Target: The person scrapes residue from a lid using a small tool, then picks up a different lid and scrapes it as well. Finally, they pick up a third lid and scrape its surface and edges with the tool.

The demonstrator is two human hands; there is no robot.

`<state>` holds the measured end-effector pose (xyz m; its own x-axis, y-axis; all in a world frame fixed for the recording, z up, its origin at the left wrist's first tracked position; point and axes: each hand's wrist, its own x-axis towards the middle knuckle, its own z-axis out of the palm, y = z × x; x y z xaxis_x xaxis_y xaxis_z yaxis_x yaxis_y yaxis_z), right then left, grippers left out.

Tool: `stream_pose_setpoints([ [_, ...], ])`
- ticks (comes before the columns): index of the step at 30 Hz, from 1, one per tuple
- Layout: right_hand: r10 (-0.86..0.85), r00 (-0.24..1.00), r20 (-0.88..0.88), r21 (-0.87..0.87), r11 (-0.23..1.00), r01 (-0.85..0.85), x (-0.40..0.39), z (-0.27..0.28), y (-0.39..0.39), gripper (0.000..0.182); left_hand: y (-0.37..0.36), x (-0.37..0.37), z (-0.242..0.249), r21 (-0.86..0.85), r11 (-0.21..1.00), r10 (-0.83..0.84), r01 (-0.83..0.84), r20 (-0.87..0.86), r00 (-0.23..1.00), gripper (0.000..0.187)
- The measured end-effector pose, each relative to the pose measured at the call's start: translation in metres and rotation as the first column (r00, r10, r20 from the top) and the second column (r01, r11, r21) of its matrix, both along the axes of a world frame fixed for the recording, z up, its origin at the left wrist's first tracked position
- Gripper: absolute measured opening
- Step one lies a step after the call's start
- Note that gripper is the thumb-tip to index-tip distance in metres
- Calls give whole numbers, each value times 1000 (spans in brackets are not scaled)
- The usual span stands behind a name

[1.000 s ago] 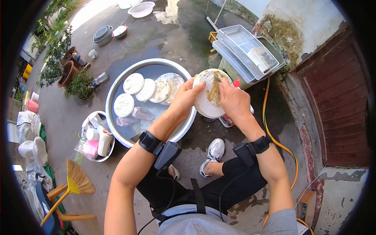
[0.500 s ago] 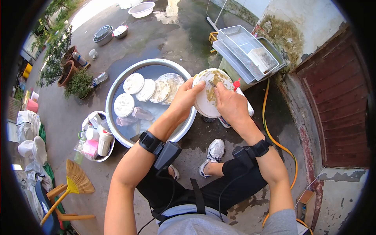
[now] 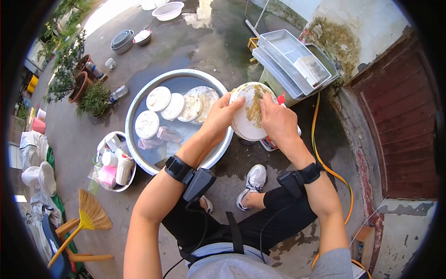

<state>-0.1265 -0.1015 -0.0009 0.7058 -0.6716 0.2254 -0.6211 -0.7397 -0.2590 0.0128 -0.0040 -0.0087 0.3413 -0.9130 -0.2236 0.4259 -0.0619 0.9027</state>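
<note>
A round white lid (image 3: 245, 122) with brown, stuck-on residue is tilted toward me in front of the basin. My left hand (image 3: 220, 118) is closed around its left edge, thumb on the face. My right hand (image 3: 280, 122) is closed over the lid's right side, fingertips against the stained patch. The thin, dark-tipped tool in its fingers is mostly hidden now. To the left, a wide metal basin (image 3: 131, 135) of water holds several similar round lids (image 3: 158, 98), some stained, and pinkish cloth-like pieces (image 3: 168, 134).
Behind the lid stands a bottle with a red top (image 3: 281, 98), partly hidden. A bowl of white containers (image 3: 124, 169) sits left of the basin. Plastic trays (image 3: 297, 65) are stacked at right; a yellow hose (image 3: 316, 144) runs beside the wall. A broom (image 3: 90, 214) lies lower left.
My right hand has shifted slightly right and up across the lid. The tool's dark tip, plain before, is now hardly visible. More of the brown stain shows; the left hand keeps its hold.
</note>
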Motion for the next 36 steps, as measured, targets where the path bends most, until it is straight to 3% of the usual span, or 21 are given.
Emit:
stream_pose_setpoints([
  [6, 139, 989, 57, -41, 990, -137, 2, 6, 10, 19, 0, -1, 4, -18, 1000, 3, -4, -54, 999, 33],
  [22, 22, 1000, 16, -53, 998, -21, 2, 3, 4, 19, 1, -3, 3, -3, 1000, -16, 16, -26, 1000, 35],
  [30, 176, 981, 85, -90, 982, -168, 5, 6, 10, 17, 2, -3, 5, -20, 999, -35, 35, -1, 999, 34],
  [34, 136, 989, 66, -122, 984, -127, 5, 5, 6, 19, 1, -4, 7, -39, 999, -27, 29, 31, 999, 38],
  [36, 33, 999, 43, -106, 994, -28, 4, 6, 1, 20, 2, -3, 5, -37, 998, -42, 45, 71, 997, 36],
])
